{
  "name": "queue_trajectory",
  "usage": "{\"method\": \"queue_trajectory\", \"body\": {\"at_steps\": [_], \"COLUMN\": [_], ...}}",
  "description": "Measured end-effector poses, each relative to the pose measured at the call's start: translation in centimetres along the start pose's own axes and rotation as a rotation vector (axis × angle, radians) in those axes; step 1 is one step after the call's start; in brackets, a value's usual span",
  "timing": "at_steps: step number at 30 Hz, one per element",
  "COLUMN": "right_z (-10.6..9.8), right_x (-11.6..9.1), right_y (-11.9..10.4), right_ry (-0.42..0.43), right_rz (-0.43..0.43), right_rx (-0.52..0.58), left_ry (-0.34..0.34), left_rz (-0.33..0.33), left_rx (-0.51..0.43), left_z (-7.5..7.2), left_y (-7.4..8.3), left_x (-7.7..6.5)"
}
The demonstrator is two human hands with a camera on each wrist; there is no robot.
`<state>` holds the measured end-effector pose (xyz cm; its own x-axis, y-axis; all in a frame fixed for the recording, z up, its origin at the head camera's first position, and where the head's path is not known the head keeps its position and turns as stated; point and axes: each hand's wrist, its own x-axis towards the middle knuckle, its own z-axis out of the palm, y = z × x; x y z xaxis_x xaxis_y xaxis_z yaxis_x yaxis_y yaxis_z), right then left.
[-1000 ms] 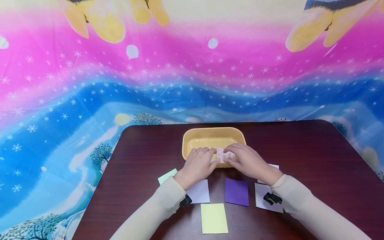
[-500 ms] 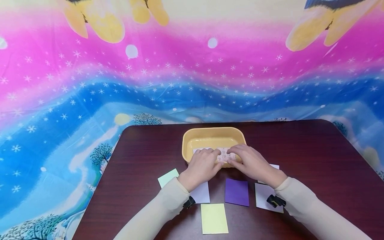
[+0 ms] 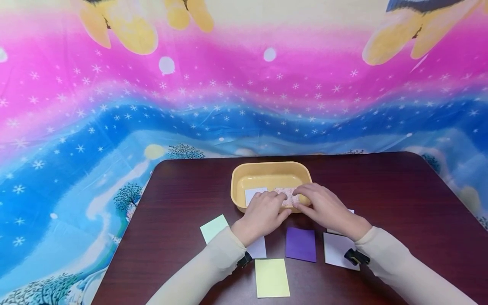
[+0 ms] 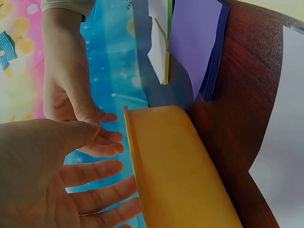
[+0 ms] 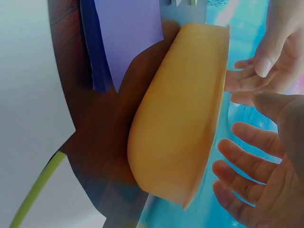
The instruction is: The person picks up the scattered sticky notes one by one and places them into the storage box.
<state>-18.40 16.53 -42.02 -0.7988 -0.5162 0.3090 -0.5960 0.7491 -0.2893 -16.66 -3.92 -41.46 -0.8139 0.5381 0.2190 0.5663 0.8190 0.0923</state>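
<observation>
A pale yellow oblong plastic box point(image 3: 272, 168) stands near the table's far edge. In its right half lies a pink-and-white patterned paper pad point(image 3: 289, 195), and a white paper pad point(image 3: 253, 192) lies at its left. My left hand point(image 3: 263, 214) hovers over the box's near rim, fingers relaxed and partly covering both pads. The right hand point(image 3: 328, 208) reaches over the near right rim, fingertips around the patterned pad's right end. Both wrist views show loosely spread fingers with nothing between them, beside the box wall point(image 4: 175, 161). Whether any fingertip touches a pad cannot be told.
On the dark wooden table point(image 3: 183, 199), nearer me, lie a green pad point(image 3: 214, 228), a lilac pad point(image 3: 258, 248), a purple pad point(image 3: 300, 245), a yellow pad point(image 3: 272, 278) and a white pad point(image 3: 339, 250). Another pad is mostly under the right wrist. A printed cloth point(image 3: 244, 84) hangs behind.
Both hands have shifted slightly to the right over the box. The white pad inside the box, mostly covered by the left hand before, shows more now.
</observation>
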Motion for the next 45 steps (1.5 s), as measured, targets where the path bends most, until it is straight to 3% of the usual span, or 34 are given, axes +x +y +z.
{"method": "queue_trajectory", "body": {"at_steps": [27, 45], "right_z": [-1.0, -1.4], "right_x": [-1.7, -2.9], "right_y": [1.9, 3.3], "right_ry": [0.015, 0.030], "right_rz": [0.063, 0.114], "right_rx": [-0.010, -0.020], "left_ry": [-0.029, -0.004], "left_rz": [0.032, 0.065], "left_rx": [-0.012, -0.023], "left_z": [-0.1, 0.1], "left_y": [1.5, 2.2], "left_x": [0.1, 0.5]}}
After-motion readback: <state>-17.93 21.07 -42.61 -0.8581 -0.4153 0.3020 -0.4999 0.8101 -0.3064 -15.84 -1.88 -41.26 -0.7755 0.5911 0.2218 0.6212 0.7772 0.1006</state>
